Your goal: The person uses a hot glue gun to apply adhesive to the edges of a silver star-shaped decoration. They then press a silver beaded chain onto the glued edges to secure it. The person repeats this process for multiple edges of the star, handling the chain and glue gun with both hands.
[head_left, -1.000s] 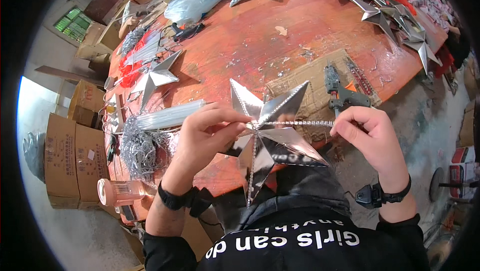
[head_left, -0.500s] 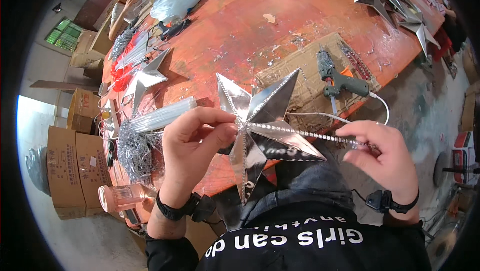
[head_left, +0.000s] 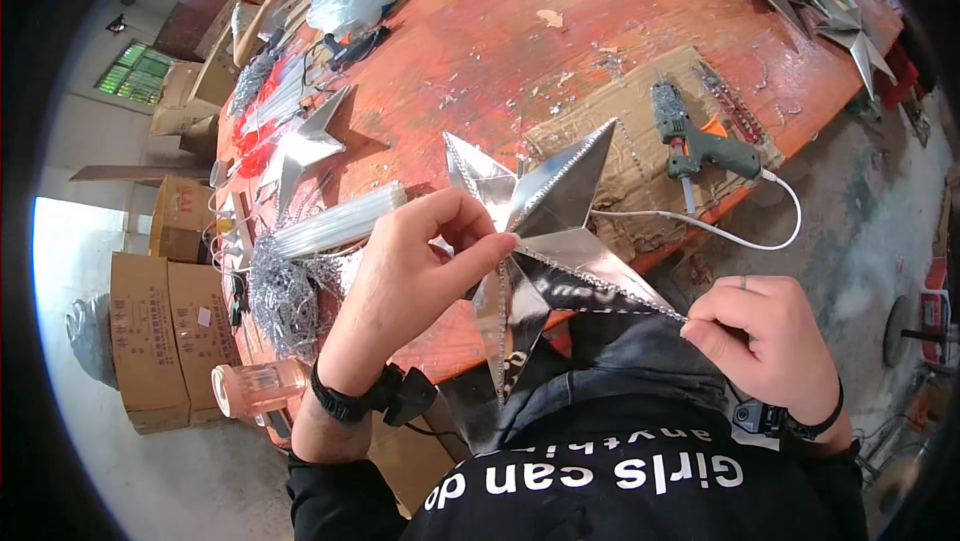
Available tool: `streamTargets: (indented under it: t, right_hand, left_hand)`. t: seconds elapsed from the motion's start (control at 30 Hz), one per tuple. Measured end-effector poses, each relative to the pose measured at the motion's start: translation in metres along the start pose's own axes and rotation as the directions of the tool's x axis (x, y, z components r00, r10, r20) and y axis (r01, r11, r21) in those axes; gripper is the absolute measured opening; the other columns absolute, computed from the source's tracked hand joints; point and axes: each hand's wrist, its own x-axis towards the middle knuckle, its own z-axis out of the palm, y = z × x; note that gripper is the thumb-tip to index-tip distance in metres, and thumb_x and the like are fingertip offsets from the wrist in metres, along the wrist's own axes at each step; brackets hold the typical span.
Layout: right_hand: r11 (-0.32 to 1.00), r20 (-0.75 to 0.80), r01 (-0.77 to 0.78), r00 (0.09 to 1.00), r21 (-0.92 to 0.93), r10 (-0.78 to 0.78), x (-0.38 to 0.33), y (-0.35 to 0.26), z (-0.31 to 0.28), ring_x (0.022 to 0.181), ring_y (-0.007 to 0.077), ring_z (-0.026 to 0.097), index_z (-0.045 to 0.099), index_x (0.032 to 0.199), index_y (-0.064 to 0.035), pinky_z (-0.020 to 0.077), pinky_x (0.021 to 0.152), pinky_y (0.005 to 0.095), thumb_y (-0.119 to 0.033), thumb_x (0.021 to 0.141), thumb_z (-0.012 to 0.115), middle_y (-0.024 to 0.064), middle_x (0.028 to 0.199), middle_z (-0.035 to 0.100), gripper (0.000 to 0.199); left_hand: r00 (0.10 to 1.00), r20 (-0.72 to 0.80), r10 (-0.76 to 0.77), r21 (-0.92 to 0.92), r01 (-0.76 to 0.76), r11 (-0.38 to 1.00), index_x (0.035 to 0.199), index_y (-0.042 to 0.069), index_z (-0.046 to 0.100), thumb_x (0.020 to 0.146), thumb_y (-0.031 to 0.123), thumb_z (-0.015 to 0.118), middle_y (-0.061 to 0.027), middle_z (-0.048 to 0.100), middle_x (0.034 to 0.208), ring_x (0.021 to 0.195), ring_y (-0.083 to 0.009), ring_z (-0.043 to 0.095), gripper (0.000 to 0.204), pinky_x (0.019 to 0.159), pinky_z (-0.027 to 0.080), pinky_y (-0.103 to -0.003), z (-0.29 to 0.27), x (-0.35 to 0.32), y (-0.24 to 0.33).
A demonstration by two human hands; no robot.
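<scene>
A silver mirror-finish star [head_left: 562, 186] rests against my lap and the table edge, its ridges lined with sparkling beads. My left hand [head_left: 425, 256] is closed at the star's centre, the thumb pressing down one end of a rhinestone strip [head_left: 600, 287]. That strip lies along the ridge of the lower right arm. At this arm's tip, my right hand [head_left: 765, 341] pinches the strip's other end between thumb and forefinger. The left fingers hide part of the star's middle.
A green glue gun [head_left: 690, 141] with a white cord lies on cardboard [head_left: 610, 151] beyond the star. Clear glue sticks [head_left: 345, 219], silver tinsel [head_left: 285, 291] and a pink jar [head_left: 255, 388] are at left. More stars [head_left: 305, 146] lie about the table [head_left: 460, 61]. Another person sits far left.
My right hand has moved down and closed on the strip's end. The strip, raised before, now lies along the star's arm. My left thumb has pressed onto the centre.
</scene>
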Motion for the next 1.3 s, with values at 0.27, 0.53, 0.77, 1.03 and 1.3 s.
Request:
streamTargets:
  t: [0.27, 0.53, 0.77, 1.03, 1.3]
  right_hand:
    - [1.000, 0.020, -0.017, 1.000, 0.001, 0.017, -0.001, 0.000, 0.000, 0.055, 0.0276, 0.057, 0.062, 0.076, -0.0042, 0.0421, 0.050, 0.0338, -0.011, 0.079, 0.069, 0.0097, 0.065, 0.059, 0.010]
    - [0.984, 0.008, -0.171, 0.985, 0.045, 0.171, -0.002, 0.000, 0.000, 0.052, 0.0261, 0.056, 0.061, 0.075, -0.0010, 0.0401, 0.048, 0.0325, -0.012, 0.082, 0.067, 0.0121, 0.062, 0.057, 0.015]
    - [0.974, 0.014, -0.213, 0.977, 0.081, 0.212, -0.004, 0.004, 0.002, 0.051, 0.0248, 0.055, 0.061, 0.075, -0.0004, 0.0397, 0.048, 0.0311, -0.011, 0.083, 0.066, 0.0124, 0.061, 0.057, 0.014]
    - [0.967, 0.006, -0.239, 0.971, 0.085, 0.240, -0.005, 0.007, 0.005, 0.050, 0.0240, 0.054, 0.061, 0.075, -0.0005, 0.0385, 0.048, 0.0320, -0.011, 0.083, 0.066, 0.0121, 0.060, 0.056, 0.014]
    - [0.935, 0.069, -0.330, 0.944, 0.133, 0.323, -0.008, 0.010, 0.010, 0.049, 0.0260, 0.051, 0.060, 0.075, -0.0001, 0.0364, 0.047, 0.0335, -0.015, 0.085, 0.063, 0.0136, 0.058, 0.052, 0.018]
  left_hand:
    - [0.996, 0.084, 0.010, -0.054, -0.006, 0.999, 0.084, 0.002, 0.061, 0.084, 0.016, 0.069, 0.0020, 0.056, 0.069, 0.063, -0.0029, 0.050, 0.017, 0.054, 0.040, -0.019, -0.004, 0.008, -0.008]
    - [0.952, -0.156, 0.263, 0.025, -0.263, 0.965, 0.096, 0.004, 0.067, 0.085, 0.006, 0.065, -0.0033, 0.061, 0.084, 0.071, -0.0123, 0.058, 0.012, 0.061, 0.046, -0.027, -0.002, -0.007, -0.024]
    - [0.732, -0.015, 0.681, 0.534, -0.570, 0.625, 0.103, 0.007, 0.069, 0.069, 0.000, 0.069, -0.0063, 0.063, 0.096, 0.087, -0.0243, 0.062, 0.035, 0.073, 0.051, -0.035, 0.005, -0.016, -0.033]
    - [0.686, 0.073, 0.724, 0.649, -0.584, 0.488, 0.105, 0.009, 0.069, 0.068, 0.012, 0.074, -0.0032, 0.061, 0.094, 0.086, -0.0211, 0.062, 0.037, 0.068, 0.052, -0.033, 0.009, -0.016, -0.030]
    - [0.650, 0.020, 0.760, 0.649, -0.586, 0.485, 0.102, 0.007, 0.070, 0.068, 0.013, 0.076, -0.0027, 0.061, 0.092, 0.083, -0.0208, 0.061, 0.035, 0.067, 0.051, -0.033, 0.013, -0.011, -0.034]
